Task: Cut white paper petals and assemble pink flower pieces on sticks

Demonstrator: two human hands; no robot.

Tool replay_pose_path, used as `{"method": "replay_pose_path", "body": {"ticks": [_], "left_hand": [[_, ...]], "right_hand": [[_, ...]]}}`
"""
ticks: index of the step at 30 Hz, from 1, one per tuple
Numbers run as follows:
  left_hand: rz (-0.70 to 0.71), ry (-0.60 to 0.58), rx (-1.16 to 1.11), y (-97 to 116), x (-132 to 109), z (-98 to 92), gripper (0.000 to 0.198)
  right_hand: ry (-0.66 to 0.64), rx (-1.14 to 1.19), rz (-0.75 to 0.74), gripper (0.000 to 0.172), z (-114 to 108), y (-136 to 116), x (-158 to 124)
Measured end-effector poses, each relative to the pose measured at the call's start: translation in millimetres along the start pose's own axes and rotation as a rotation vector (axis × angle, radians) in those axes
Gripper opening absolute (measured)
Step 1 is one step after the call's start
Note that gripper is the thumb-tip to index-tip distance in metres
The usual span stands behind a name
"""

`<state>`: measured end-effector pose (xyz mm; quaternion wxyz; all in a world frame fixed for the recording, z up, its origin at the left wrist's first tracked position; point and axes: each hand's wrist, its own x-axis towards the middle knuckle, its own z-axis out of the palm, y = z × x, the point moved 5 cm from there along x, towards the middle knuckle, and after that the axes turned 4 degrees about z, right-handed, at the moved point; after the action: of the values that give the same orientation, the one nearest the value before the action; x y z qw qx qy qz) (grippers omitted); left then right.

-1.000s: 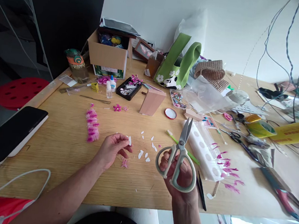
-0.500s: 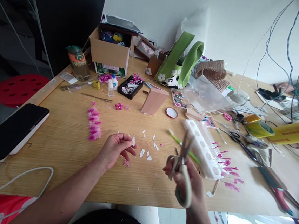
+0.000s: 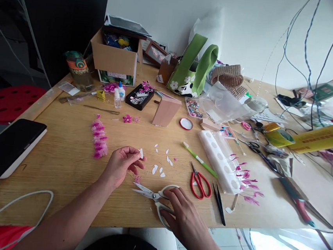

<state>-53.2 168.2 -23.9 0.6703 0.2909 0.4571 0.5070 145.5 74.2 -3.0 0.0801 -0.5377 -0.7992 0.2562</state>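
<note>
My left hand (image 3: pixel 121 164) rests on the wooden table (image 3: pixel 63 158) with a small white petal piece (image 3: pixel 141 153) pinched between thumb and fingers. My right hand (image 3: pixel 183 215) lies near the front edge over the handles of the grey-handled scissors (image 3: pixel 155 198), which rest flat on the table, blades open and pointing left. Several cut white petal pieces (image 3: pixel 160 168) lie scattered just right of my left hand. A small pink scrap (image 3: pixel 137 179) sits below my left fingers.
Red-handled scissors (image 3: pixel 199 182), black tweezers (image 3: pixel 219 203), a green-handled tool (image 3: pixel 200 161) and a white holed tray (image 3: pixel 219 158) with pink petals lie to the right. A pink fuzzy strip (image 3: pixel 99 138), a black tablet (image 3: pixel 5 148), a cardboard box (image 3: pixel 115 57) and a green bag (image 3: pixel 193 70) stand around.
My right hand has lowered the grey-handled scissors from upright in the air down flat onto the table near the front edge. My left hand has stayed put, still pinching the white piece.
</note>
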Motion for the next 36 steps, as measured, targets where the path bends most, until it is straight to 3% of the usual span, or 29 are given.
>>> {"method": "replay_pose_path", "body": {"ticks": [12, 36], "left_hand": [[-0.027, -0.009, 0.029, -1, -1, 0.7, 0.030], [-0.040, -0.003, 0.009, -1, -1, 1.5, 0.029]], "right_hand": [[0.020, -0.160, -0.069, 0.022, -3, -13, 9], [-0.123, -0.078, 0.076, 0.021, -6, 4, 11]]}}
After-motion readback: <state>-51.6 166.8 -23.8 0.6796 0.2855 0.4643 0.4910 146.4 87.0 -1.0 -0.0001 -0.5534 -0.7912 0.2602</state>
